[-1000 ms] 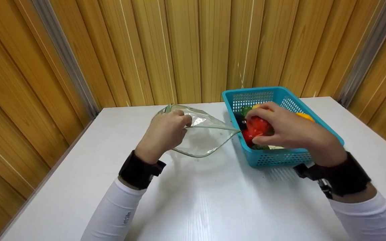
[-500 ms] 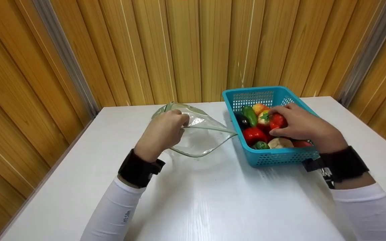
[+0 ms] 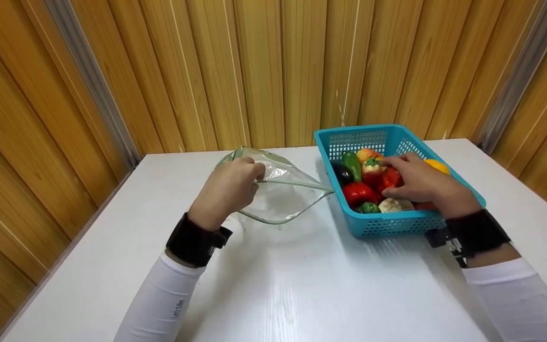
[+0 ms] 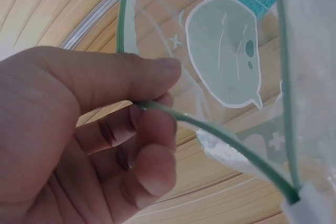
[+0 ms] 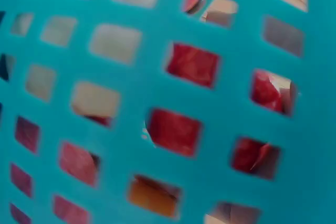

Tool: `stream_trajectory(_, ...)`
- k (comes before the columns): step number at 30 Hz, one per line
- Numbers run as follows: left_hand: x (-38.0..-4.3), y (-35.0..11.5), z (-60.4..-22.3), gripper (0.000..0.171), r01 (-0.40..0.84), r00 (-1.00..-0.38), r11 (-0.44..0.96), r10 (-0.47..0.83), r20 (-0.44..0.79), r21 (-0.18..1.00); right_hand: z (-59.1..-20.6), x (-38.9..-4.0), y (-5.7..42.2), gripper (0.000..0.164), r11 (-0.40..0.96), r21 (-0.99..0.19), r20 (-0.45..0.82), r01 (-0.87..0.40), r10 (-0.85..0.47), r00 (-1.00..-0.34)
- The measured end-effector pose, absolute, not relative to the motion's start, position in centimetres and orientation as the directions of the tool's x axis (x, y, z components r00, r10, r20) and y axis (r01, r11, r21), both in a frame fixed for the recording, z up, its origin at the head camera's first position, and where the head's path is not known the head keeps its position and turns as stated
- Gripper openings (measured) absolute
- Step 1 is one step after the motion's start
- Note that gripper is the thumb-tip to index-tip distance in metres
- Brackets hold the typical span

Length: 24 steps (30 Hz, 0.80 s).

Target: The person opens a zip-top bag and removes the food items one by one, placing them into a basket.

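In the head view my left hand [image 3: 235, 186] pinches the rim of a clear zip bag [image 3: 287, 202] with a green edge. The left wrist view shows thumb and fingers on that green rim [image 4: 226, 137], and the bag's mouth gapes. My right hand [image 3: 423, 179] reaches into a teal basket [image 3: 397, 225], thumb and fingers around a red bell pepper [image 3: 391, 177], which they partly hide. Close by lie another red pepper [image 3: 359, 193], a green pepper [image 3: 352, 164], a dark eggplant [image 3: 341, 173] and a pale lumpy piece [image 3: 396, 205]. Only the basket's wall [image 5: 220, 98] fills the right wrist view.
A yellow fruit [image 3: 437, 166] sits at the basket's right side, and an orange-red one [image 3: 367, 154] toward its back. The basket stands on the right of a white table [image 3: 292, 289]. A wood-panelled wall [image 3: 297, 71] rises behind the table.
My right hand has moved right from the basket's left side, then slightly lower, with the red bell pepper between its fingers. The left hand stays at the bag with barely any shift.
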State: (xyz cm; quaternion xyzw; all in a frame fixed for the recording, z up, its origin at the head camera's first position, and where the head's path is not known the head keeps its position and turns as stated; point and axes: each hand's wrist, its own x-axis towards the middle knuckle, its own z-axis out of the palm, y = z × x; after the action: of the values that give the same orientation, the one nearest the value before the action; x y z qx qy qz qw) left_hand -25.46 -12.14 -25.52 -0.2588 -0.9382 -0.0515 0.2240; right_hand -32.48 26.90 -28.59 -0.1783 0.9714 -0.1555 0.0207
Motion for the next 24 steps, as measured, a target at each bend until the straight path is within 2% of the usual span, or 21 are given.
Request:
stream_trajectory(9,-27.2,-13.6,-26.3,0.019,0.462,-0.806,0.886,0.398,0.439,0.045,-28.2,-32.1,26.6,0.075,0.891,-0.302,0.006,-0.338,-0.353,-0.936)
stream_trajectory(14,-28.3,-14.9,-27.1,0.016,0.406,-0.835,0.913,0.348,0.426,0.05,-27.8,-31.8,26.4,0.076,0.893,-0.269,0.027,-0.362,-0.368,-0.929)
stream_trajectory(18,-28.9,-15.7,-27.5,0.014,0.375,-0.852,0.926,0.322,0.414,0.052,-27.7,-31.7,26.1,0.078,0.895,-0.295,0.004,-0.334,-0.348,-0.937)
stream_trajectory(24,-28.9,-16.6,-27.4,0.012,0.375,-0.892,0.919,0.324,0.316,0.118,-27.3,-31.8,26.3,0.075,0.891,-0.295,0.02,-0.344,-0.354,-0.935)
